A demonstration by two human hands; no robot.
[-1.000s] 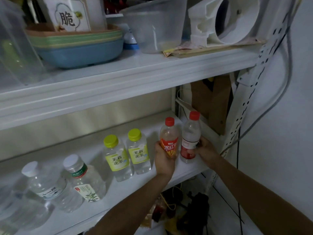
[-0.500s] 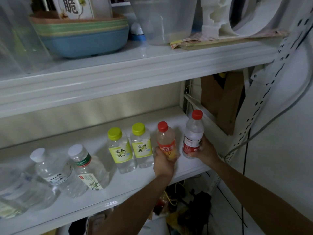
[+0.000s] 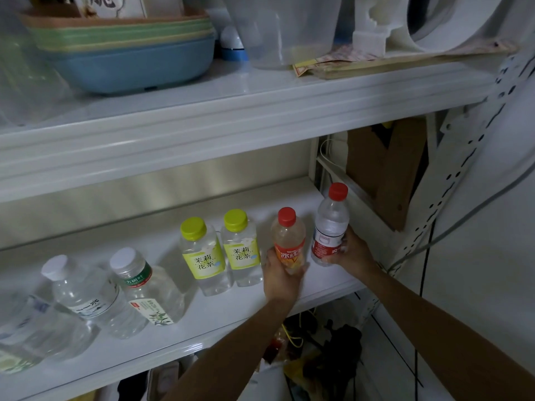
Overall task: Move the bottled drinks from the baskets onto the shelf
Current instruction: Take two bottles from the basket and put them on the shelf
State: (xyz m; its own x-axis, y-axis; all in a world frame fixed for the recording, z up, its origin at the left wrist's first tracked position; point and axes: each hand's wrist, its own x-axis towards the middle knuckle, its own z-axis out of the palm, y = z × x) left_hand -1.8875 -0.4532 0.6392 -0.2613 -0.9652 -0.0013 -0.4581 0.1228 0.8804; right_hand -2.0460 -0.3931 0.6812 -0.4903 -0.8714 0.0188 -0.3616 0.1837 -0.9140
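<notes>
My left hand [image 3: 279, 277] grips an orange-labelled drink bottle with a red cap [image 3: 288, 237], standing on the white middle shelf [image 3: 202, 328]. My right hand [image 3: 351, 251] holds a clear water bottle with a red cap and red label [image 3: 330, 227] just to its right, tilted slightly, near the shelf's right end. To the left stand two green-capped tea bottles [image 3: 202, 253] [image 3: 241, 247]. Further left are white-capped water bottles [image 3: 139, 287] [image 3: 78, 293]. No basket is in view.
The upper shelf [image 3: 260, 111] carries stacked bowls [image 3: 130, 53], a clear tub [image 3: 283, 27] and white foam. A perforated white post [image 3: 451, 180] and brown cardboard [image 3: 388, 169] bound the right side. Clutter lies on the floor below [image 3: 318, 366].
The two red-capped bottles have drawn apart: the water bottle in my right hand has moved right and tilted. The view has shifted downward and closer.
</notes>
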